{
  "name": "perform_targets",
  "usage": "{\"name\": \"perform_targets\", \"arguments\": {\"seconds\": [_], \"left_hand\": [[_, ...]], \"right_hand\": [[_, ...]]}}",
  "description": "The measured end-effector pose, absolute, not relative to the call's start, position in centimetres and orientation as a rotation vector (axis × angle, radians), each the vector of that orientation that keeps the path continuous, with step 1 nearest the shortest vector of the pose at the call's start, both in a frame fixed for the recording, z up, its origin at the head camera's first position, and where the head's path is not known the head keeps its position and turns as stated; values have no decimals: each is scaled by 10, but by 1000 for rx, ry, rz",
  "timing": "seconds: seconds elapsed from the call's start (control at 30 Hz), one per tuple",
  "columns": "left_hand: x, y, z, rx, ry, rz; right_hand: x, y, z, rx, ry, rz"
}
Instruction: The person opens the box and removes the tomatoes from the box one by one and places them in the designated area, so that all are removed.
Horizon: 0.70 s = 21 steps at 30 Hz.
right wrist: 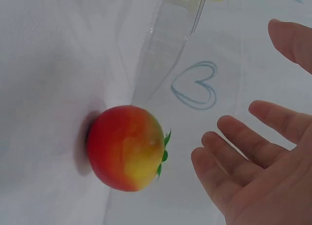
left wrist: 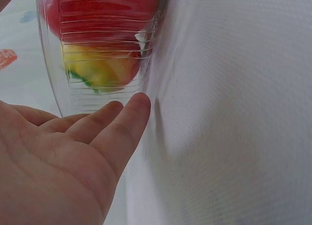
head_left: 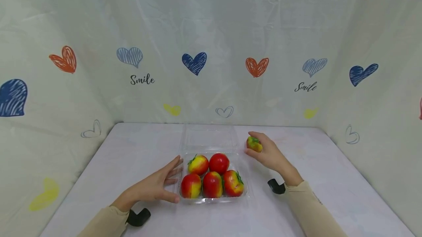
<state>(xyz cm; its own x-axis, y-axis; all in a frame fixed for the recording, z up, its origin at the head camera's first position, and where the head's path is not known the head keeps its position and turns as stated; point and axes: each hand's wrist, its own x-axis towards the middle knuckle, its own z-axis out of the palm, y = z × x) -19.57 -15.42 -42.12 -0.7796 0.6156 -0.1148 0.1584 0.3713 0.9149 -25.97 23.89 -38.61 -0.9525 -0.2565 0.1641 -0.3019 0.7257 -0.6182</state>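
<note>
The left hand [head_left: 155, 185] lies flat on the white table [head_left: 99, 171], fingers straight and spread, their tips touching the left wall of the clear plastic container [head_left: 245, 193]. Five red-and-yellow tomatoes [head_left: 212, 184] sit inside it, and its lid [head_left: 211, 138] lies open behind. The right hand [head_left: 270, 152] hovers right of the container, fingers relaxed and apart, cupped toward a loose tomato [head_left: 254, 144] resting on the table; the wrist view shows a gap between fingers [right wrist: 234, 137] and fruit. The word "Smile" [head_left: 142, 80] is printed twice on the heart-patterned backdrop.
</note>
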Motion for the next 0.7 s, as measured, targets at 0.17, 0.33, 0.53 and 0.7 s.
{"name": "perform_targets", "arguments": {"seconds": [0.17,0.33,0.53,0.7], "left_hand": [[-195,-154,-420,678,2194,1391],[-195,-154,-421,691,2193,1391],[-195,-155,-421,672,2201,1386],[-195,-155,-421,675,2195,1389]], "right_hand": [[-253,230,-384,518,-2873,1012],[-246,223,-383,583,-2879,1018],[-240,216,-385,707,-2847,1037],[-232,210,-384,724,-2853,1032]]}}
